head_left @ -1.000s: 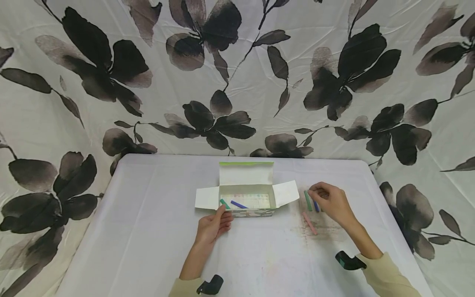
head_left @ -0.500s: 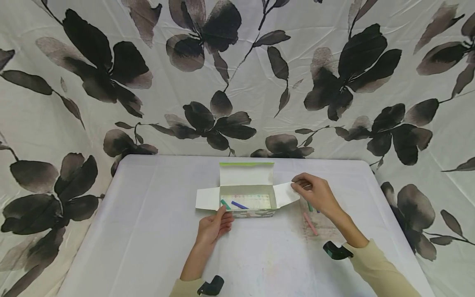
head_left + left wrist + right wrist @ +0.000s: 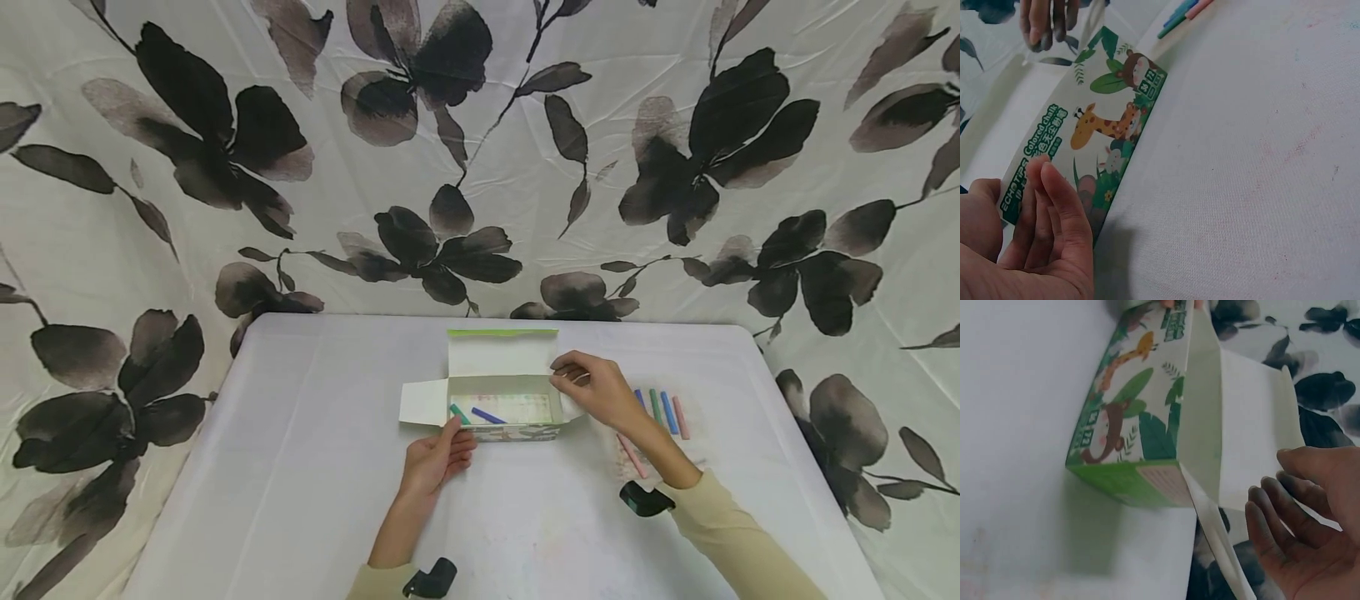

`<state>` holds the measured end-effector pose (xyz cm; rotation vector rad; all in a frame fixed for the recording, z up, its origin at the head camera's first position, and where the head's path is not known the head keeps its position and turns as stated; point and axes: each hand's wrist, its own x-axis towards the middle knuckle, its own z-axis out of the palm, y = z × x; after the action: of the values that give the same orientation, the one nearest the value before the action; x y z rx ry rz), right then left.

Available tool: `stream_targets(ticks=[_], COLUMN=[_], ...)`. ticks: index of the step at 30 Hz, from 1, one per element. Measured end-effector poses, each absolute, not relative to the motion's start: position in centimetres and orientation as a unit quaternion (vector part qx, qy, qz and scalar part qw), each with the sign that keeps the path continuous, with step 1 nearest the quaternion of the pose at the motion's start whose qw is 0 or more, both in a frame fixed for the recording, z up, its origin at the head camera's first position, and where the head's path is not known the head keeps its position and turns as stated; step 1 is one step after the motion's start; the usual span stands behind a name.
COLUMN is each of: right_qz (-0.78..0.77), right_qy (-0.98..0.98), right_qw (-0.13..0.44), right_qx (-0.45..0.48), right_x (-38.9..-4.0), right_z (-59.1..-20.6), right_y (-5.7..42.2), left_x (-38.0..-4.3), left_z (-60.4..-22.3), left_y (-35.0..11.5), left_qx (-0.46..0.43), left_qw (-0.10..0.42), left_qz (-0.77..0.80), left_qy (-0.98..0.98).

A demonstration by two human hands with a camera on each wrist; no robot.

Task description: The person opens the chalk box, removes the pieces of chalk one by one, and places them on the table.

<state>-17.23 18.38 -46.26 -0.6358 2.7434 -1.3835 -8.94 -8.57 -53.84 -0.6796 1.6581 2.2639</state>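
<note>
An open cardboard box of colored chalk (image 3: 517, 433) stands mid-table, animals printed on its front. Inside lie a green chalk stick (image 3: 459, 414) and a blue chalk stick (image 3: 487, 415). My left hand (image 3: 438, 458) grips the box's front left corner; in the left wrist view its fingers (image 3: 1065, 206) lie along the printed front. Over the box's right end hovers my right hand (image 3: 596, 387), fingers loosely bent. In the right wrist view this hand (image 3: 1310, 531) is beside the right flap (image 3: 1219, 540), and I see nothing between its fingers.
Right of the box, a green chalk stick (image 3: 656, 406), a blue chalk stick (image 3: 670, 412) and a pink chalk stick (image 3: 681, 417) lie side by side. Another pink chalk stick (image 3: 632, 456) lies nearer, partly under the right forearm. The lid (image 3: 502, 356) stands up behind.
My right hand has moved left from the chalk sticks on the table to the right end of the box, uncovering several sticks. The left hand keeps its hold.
</note>
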Motion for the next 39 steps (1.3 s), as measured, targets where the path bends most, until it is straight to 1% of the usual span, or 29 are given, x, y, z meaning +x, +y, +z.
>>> stream_targets(ticks=[17,21,28,32,39], right_qz=[-0.452,-0.446,-0.422,-0.413,-0.378], right_qy=[0.851,0.849,0.853,0.849,0.857], right_qw=[0.05,0.066,0.077,0.096,0.146], right_qx=[-0.261,-0.276,-0.297,-0.316,-0.32], right_x=[-17.8,-17.8,-17.7,-18.0,-18.6], right_z=[-48.3,-49.2,-50.4,-51.1,-51.6], right_y=[13.3,12.4,11.2,10.4,9.0], left_x=[-9.3,-9.2,-9.1,-9.1,-8.9], left_z=[-54.0,-54.1,-54.1,-54.0,-53.9], left_y=[-8.6,-8.6,-8.4,-8.5,-8.6], left_qx=[-0.238,-0.234,-0.226,-0.228,-0.231], left_qw=[0.127,0.127,0.133,0.133,0.129], left_qz=[0.77,0.772,0.772,0.772,0.772], left_qy=[0.578,0.577,0.579,0.578,0.578])
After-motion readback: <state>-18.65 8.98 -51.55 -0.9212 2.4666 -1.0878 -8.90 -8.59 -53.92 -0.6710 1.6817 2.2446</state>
